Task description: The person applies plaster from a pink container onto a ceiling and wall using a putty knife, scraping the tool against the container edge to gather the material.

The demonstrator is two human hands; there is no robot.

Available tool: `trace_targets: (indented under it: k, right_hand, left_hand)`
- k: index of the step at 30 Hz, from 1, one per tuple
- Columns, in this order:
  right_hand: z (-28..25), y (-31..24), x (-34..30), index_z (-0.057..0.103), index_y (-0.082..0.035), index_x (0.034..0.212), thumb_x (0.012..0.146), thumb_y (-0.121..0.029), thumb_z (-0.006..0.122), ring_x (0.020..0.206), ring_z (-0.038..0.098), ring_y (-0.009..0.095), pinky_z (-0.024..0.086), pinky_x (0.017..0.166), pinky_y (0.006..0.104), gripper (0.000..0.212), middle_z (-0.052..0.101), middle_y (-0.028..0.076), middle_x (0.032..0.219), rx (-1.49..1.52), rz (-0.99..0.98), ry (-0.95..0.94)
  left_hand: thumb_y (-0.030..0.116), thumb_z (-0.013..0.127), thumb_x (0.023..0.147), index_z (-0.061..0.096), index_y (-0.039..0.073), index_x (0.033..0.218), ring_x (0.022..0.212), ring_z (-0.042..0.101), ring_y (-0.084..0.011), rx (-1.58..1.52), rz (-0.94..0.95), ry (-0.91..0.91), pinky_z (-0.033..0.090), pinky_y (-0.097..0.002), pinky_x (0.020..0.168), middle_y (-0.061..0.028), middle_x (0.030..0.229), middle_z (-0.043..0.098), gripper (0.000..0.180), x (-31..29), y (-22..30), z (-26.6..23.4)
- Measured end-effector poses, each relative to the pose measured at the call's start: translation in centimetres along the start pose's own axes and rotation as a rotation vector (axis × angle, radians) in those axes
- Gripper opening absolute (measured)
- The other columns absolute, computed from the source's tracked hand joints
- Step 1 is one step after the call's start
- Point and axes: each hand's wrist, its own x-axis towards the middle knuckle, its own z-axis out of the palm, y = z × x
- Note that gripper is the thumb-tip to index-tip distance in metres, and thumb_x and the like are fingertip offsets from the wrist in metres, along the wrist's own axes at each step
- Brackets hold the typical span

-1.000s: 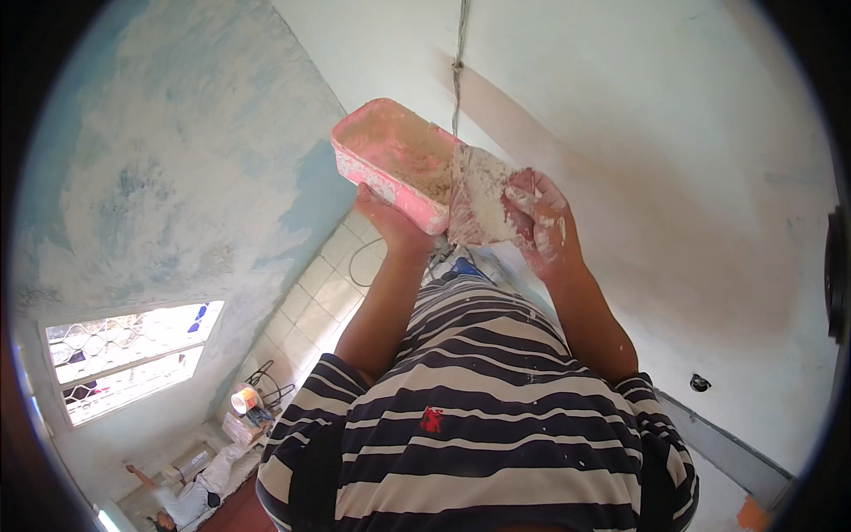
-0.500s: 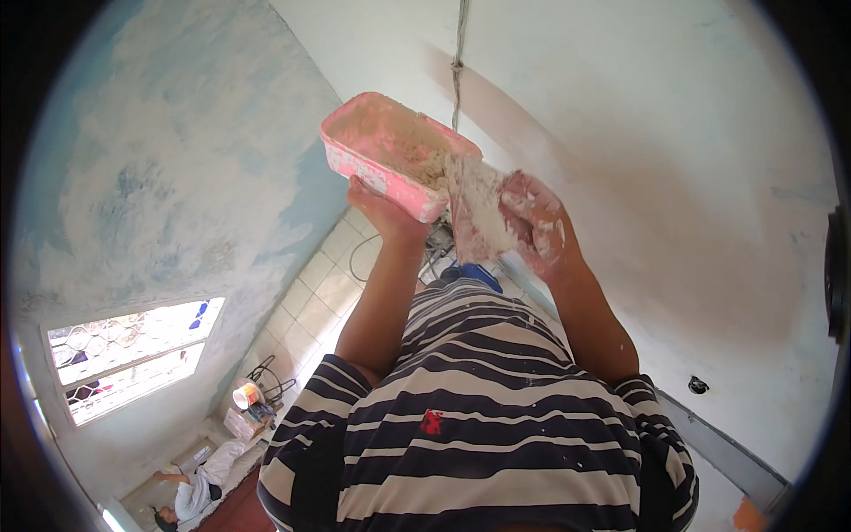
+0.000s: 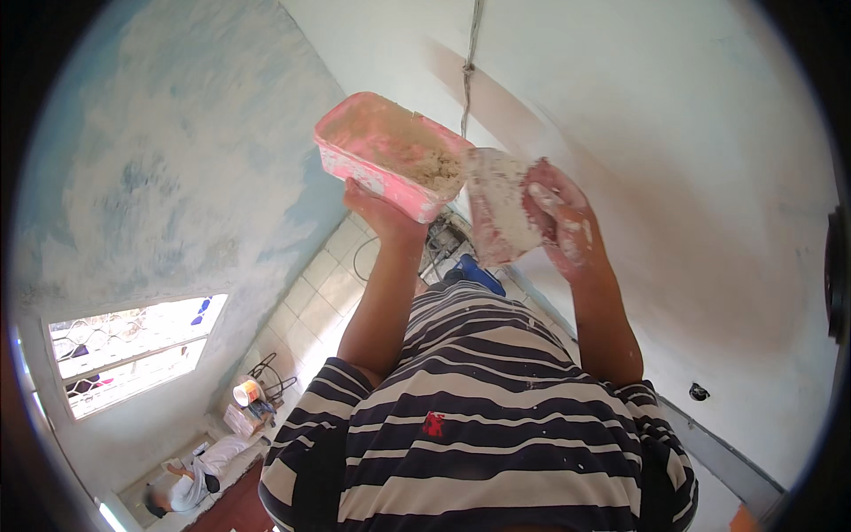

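Note:
A pink rectangular tub [image 3: 377, 182], smeared with dried filler, rests in my left hand [image 3: 387, 213], which grips it from below at its near side. Pale putty [image 3: 436, 173] lies inside, heaped toward the tub's right end. My right hand [image 3: 563, 217], coated with white paste, is closed on a flat, wide putty knife [image 3: 503, 208]. The blade is covered in putty and stands just beside the tub's right end. My right fingers hide its grip edge.
A patchy blue and white wall [image 3: 186, 151] rises on the left, with a barred window [image 3: 137, 350]. A pale wall [image 3: 691, 177] stands close on the right, with a hanging cable [image 3: 468, 71]. Below are floor tiles [image 3: 310, 284], a bucket [image 3: 248, 391] and another person [image 3: 191, 490].
My right hand has moved right with the putty knife, drawing the blade away from the tub's right end. The tub has barely shifted. The other person has changed posture.

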Motion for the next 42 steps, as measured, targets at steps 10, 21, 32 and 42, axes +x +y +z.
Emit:
trace_targets:
  k: [10, 21, 32, 42]
  right_hand:
    - [-1.4, 1.7, -1.6, 0.055, 0.001, 0.131, 0.090, -0.014, 0.068, 0.100, 0.062, 0.012, 0.050, 0.086, 0.0256, 0.046, 0.064, 0.006, 0.112, -0.031, 0.118, -0.181]
    - [1.2, -3.1, -2.8, 0.071, -0.011, 0.110, 0.078, -0.005, 0.073, 0.084, 0.065, 0.029, 0.055, 0.076, 0.0359, 0.032, 0.069, 0.010, 0.098, -1.144, -1.158, -0.166]
    - [2.8, 0.2, -2.9, 0.073, -0.007, 0.105, 0.070, 0.003, 0.068, 0.084, 0.063, 0.030, 0.052, 0.072, 0.0404, 0.037, 0.065, 0.012, 0.098, -1.132, -1.267, -0.094]
    - [2.8, -4.1, -2.8, 0.075, -0.009, 0.102, 0.069, -0.006, 0.071, 0.082, 0.063, 0.026, 0.046, 0.071, 0.0397, 0.034, 0.067, 0.007, 0.097, -1.428, -1.249, -0.279]
  left_hand:
    - [0.051, 0.025, 0.098, 0.033, 0.014, 0.148, 0.135, 0.042, -0.0316, 0.029, 0.058, -0.027, 0.039, -0.0491, 0.109, -0.0097, 0.145, 0.043, 0.063, 0.9, 0.3, 0.1]
    - [0.049, 0.031, 0.102, 0.026, 0.017, 0.148, 0.140, 0.035, -0.0279, 0.112, 0.258, 0.087, 0.033, -0.0442, 0.116, -0.0089, 0.150, 0.033, 0.056, 0.7, -0.2, -0.9]
    - [0.049, 0.027, 0.101, 0.025, 0.012, 0.151, 0.140, 0.035, -0.0326, 0.060, 0.248, 0.039, 0.035, -0.0478, 0.115, -0.0118, 0.152, 0.033, 0.063, 0.1, 1.4, 0.4]
    - [0.058, 0.033, 0.094, 0.025, 0.010, 0.153, 0.139, 0.037, -0.0325, 0.100, 0.232, -0.011, 0.035, -0.0482, 0.113, -0.0129, 0.152, 0.034, 0.076, -0.2, 2.6, -0.3]
